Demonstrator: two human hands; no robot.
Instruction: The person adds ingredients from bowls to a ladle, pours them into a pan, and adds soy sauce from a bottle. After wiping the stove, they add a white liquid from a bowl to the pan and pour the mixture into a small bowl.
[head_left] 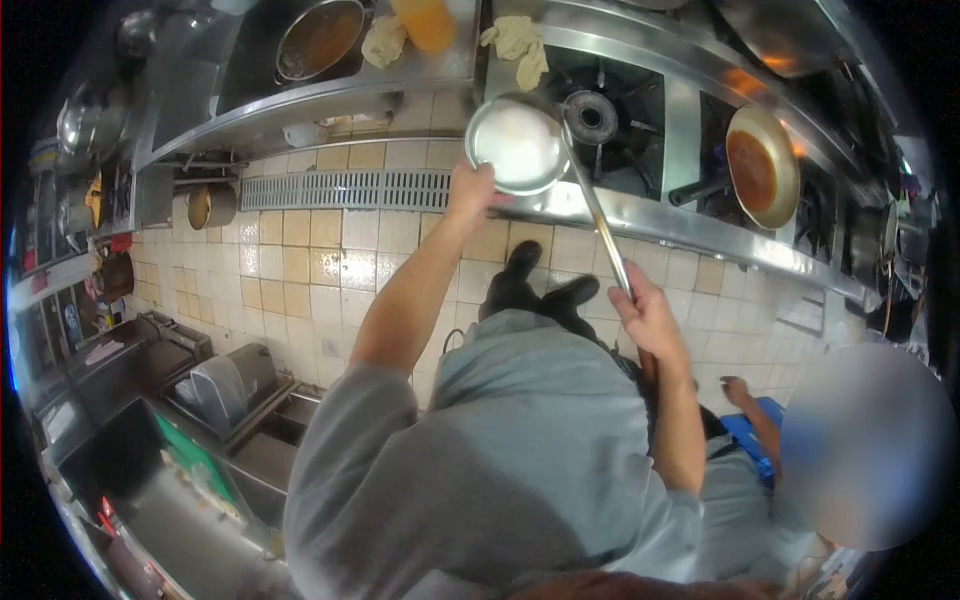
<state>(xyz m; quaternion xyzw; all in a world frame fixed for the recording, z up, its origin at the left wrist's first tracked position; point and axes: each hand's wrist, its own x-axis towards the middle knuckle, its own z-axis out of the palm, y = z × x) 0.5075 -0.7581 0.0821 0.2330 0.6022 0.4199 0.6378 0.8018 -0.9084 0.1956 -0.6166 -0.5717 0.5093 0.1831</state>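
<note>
My left hand [473,190] grips the near left rim of a round metal bowl [515,146] with a pale, whitish inside. The bowl is up in front of the stove's steel front edge. My right hand [645,312] is closed around the lower end of a long metal handle [606,236]. That handle slants up and left to the bowl's right side. Whether its far end touches the bowl or lies behind it I cannot tell. Just right of the bowl is a black gas burner [590,117] with no pan on it.
A pan with reddish-brown sauce [755,168] sits on the right burner, its black handle pointing left. At the upper left are an oval pan of sauce [320,40], cloths [517,42] and an orange container [428,22]. Another person [765,430] is close at my right.
</note>
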